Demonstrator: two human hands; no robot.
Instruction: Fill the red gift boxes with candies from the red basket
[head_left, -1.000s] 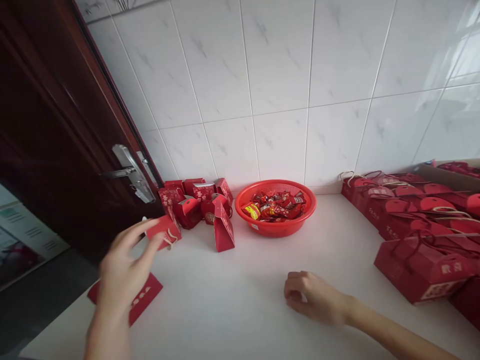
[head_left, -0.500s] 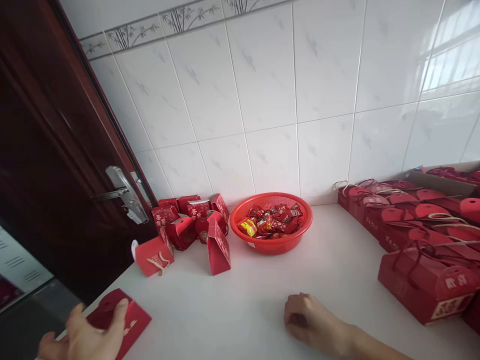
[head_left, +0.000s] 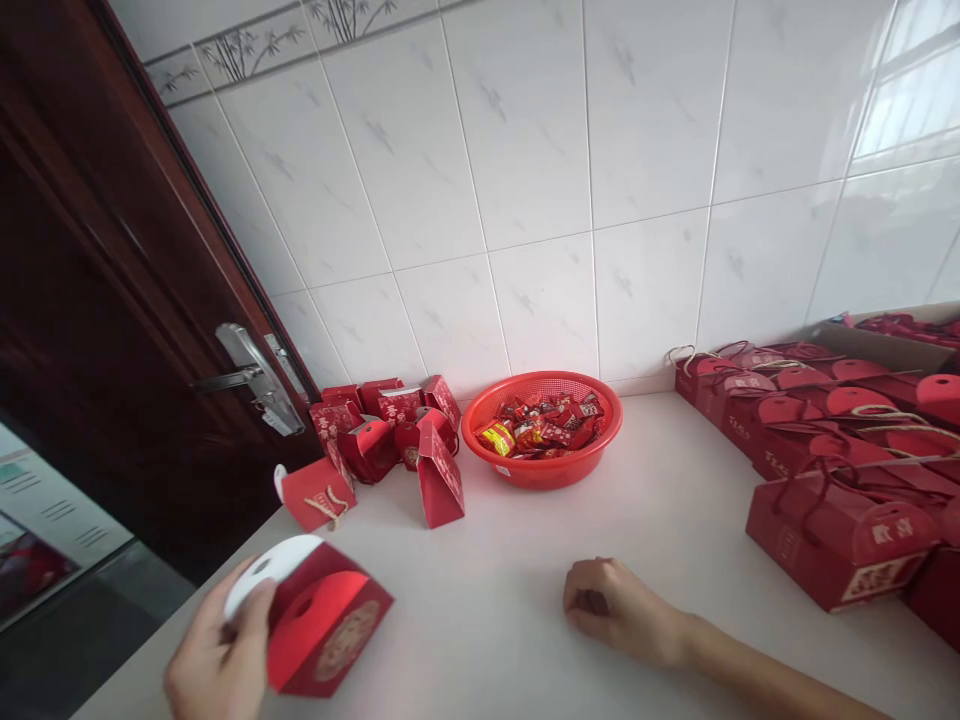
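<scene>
My left hand (head_left: 225, 640), at the lower left, grips the white-lined flap of a red gift box (head_left: 337, 625). The box has its top open and a gold round print on its side. My right hand (head_left: 619, 610) rests on the white table in a loose fist, and a small dark thing shows inside the curled fingers, too hidden to name. Beyond the hands, a red plastic basket (head_left: 544, 475) holds several wrapped sweets (head_left: 551, 428). Left of the basket stand several small red boxes (head_left: 371, 450), and one tall red box (head_left: 440, 480) is nearest to it.
Rows of red boxes with cord handles (head_left: 802, 400) fill the right side, with one larger box (head_left: 844, 540) in front. A tiled wall (head_left: 525, 170) runs behind the table (head_left: 480, 620). A dark door with a metal handle (head_left: 259, 378) is at the left.
My left hand has moved right with the red box, which now shows its open top and printed side. My right hand keeps nearly the same place. The view has shifted slightly.
</scene>
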